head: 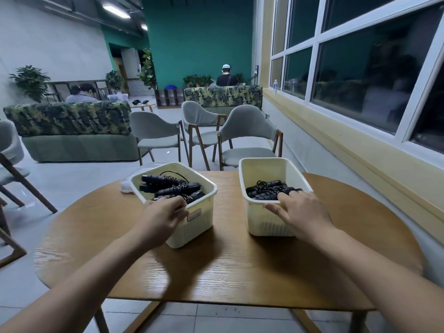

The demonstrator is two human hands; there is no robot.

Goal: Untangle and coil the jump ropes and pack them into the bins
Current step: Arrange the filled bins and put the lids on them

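Note:
Two cream plastic bins stand on a round wooden table (228, 265). The left bin (201, 222) holds several black jump ropes (173, 187) with thick handles. The right bin (259, 169) holds more coiled black jump ropes (266, 189). My left hand (163, 216) grips the near rim of the left bin, its fingers curled over the edge. My right hand (300, 212) grips the near rim of the right bin, fingers hooked inside over the ropes and thumb on the outer wall.
A clear plastic lid (134, 179) lies behind the left bin. Grey chairs (247, 131) stand just beyond the table, with sofas and two people farther back. A window wall and its ledge (360, 150) run along the right. Another chair (9, 155) is at the left.

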